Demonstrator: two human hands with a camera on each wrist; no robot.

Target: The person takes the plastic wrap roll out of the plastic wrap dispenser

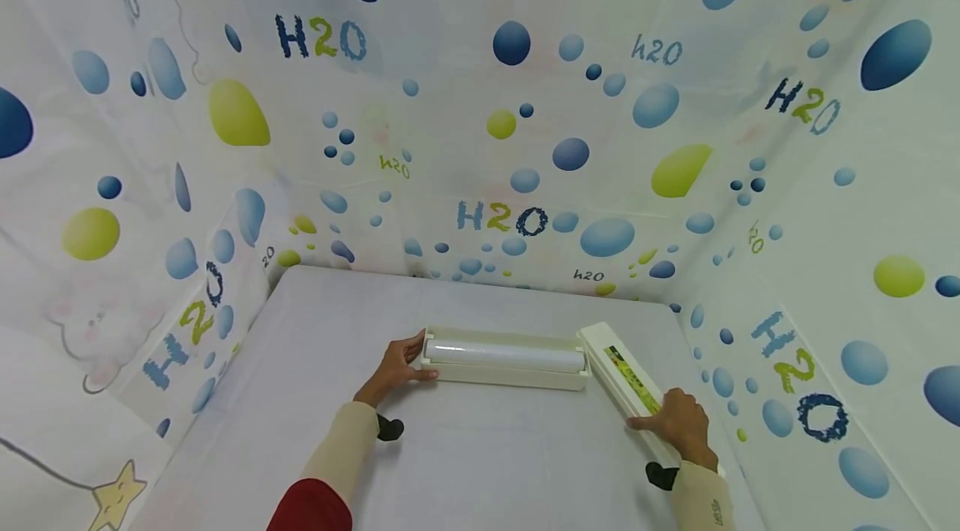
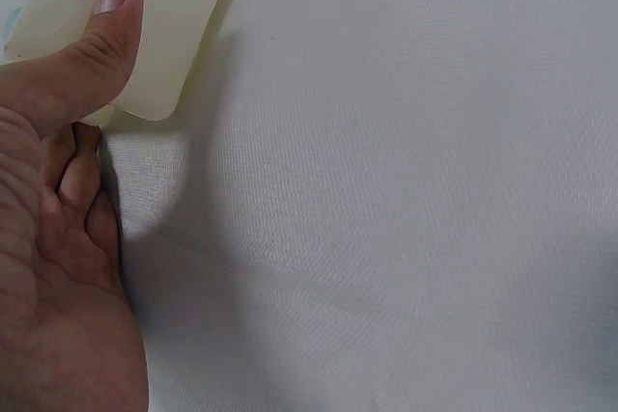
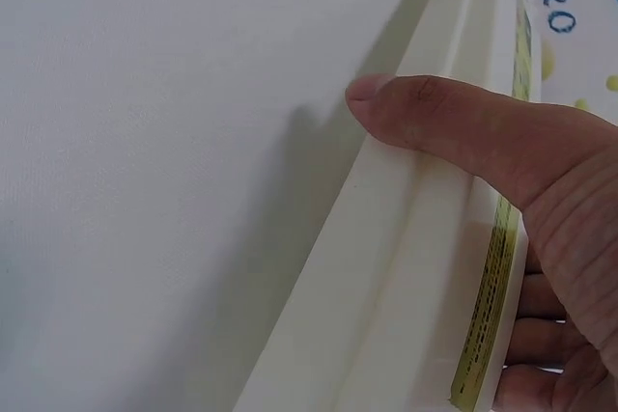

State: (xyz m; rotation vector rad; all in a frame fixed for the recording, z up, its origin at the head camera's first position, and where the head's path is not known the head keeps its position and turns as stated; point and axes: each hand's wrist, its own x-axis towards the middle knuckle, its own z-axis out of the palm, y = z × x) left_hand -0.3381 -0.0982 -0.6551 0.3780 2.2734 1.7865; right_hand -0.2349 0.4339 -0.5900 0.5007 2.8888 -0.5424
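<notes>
A cream cling film dispenser box [image 1: 502, 375] lies lengthwise across the table, its top off and a shiny roll of film [image 1: 506, 354] inside. My left hand [image 1: 392, 370] grips the box's left end, thumb at the front and fingers round the back. In the left wrist view the thumb presses the box's pale side [image 2: 174, 36]. To the right, my right hand [image 1: 681, 424] holds the long cream lid [image 1: 609, 348], which slants toward me with its far end beside the box's right end. A yellow-green label [image 3: 488, 287] runs along the lid. The thumb lies across its near edge.
A white cloth covers the table [image 1: 480, 464]. Behind and on both sides hangs a white curtain [image 1: 450, 114] printed with blue and green drops and H2O lettering. The table's right edge runs close by the right forearm.
</notes>
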